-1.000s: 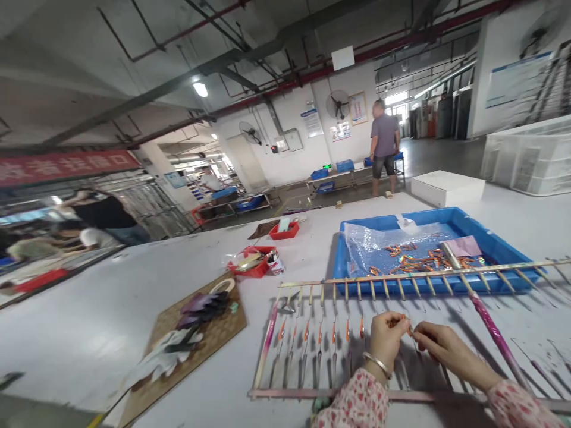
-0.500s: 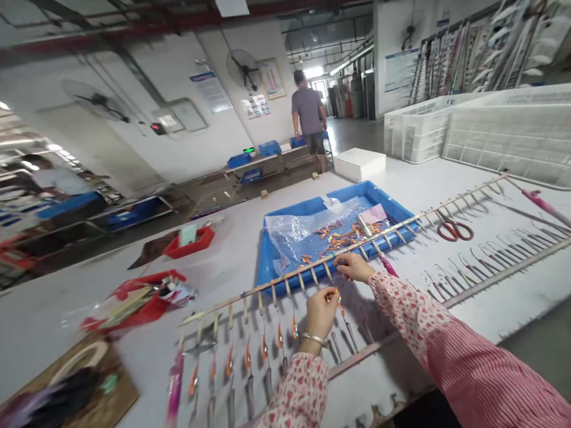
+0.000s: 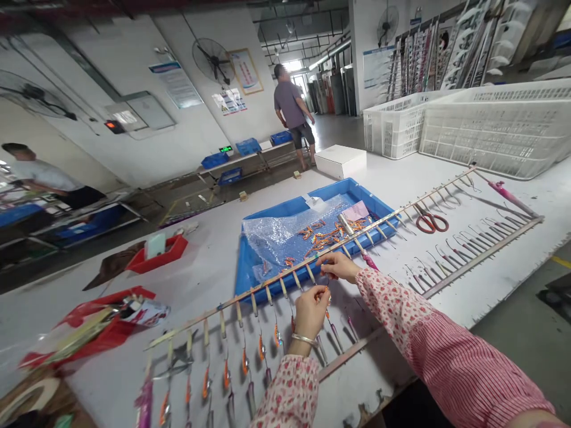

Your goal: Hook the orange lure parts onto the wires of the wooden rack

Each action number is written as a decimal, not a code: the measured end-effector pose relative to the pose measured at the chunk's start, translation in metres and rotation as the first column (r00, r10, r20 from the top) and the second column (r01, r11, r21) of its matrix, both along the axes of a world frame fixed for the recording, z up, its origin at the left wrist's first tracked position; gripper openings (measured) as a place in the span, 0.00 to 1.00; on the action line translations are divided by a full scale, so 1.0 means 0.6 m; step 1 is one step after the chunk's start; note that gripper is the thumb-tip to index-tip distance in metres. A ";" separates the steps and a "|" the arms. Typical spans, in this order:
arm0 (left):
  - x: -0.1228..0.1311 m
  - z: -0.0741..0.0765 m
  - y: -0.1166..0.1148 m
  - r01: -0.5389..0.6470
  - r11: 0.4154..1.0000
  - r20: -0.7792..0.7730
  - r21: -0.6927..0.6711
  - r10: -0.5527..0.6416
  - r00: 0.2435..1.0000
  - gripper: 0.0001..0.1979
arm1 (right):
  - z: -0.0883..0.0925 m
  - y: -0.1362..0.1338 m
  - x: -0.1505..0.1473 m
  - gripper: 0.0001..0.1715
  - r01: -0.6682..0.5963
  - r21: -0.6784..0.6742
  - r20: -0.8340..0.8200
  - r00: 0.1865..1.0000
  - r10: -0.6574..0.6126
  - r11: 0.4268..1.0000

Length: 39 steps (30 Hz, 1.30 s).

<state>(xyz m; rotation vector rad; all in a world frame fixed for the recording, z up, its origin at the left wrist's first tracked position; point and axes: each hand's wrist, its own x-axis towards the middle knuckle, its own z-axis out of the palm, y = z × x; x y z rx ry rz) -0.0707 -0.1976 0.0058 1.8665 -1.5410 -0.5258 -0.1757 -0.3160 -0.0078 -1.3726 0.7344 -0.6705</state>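
Observation:
A long rack of pegs lies across the white table, with several orange lures hanging from its left pegs. My left hand is closed, pinching a small orange lure just below the peg bar. My right hand is closed at a peg on the bar, its fingers on the wire hook above that lure. Behind the bar sits a blue tray lined with clear plastic and holding several loose orange lures.
Red scissors lie on the rack to the right. Red trays and a red bag sit left. White crates and a white box stand behind. One person stands at a far bench, another person at the left.
The view swung right and down, bringing the rack's right end, scissors and crates into sight. My right hand moved from beside the left hand up to the peg bar.

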 end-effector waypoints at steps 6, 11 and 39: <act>-0.002 0.000 0.005 0.013 1.000 0.073 0.004 -0.013 0.997 0.13 | -0.007 0.002 -0.001 0.12 0.034 -0.032 0.020 0.999 -0.034 0.999; 0.000 0.003 -0.002 -0.037 0.999 0.020 0.021 0.037 0.999 0.13 | -0.007 0.003 -0.003 0.11 0.019 0.037 0.067 0.998 -0.021 0.999; -0.005 0.002 0.017 0.287 0.950 0.039 0.121 -0.293 0.955 0.12 | -0.048 0.198 -0.119 0.11 -0.117 -0.399 -0.447 0.891 -0.082 0.909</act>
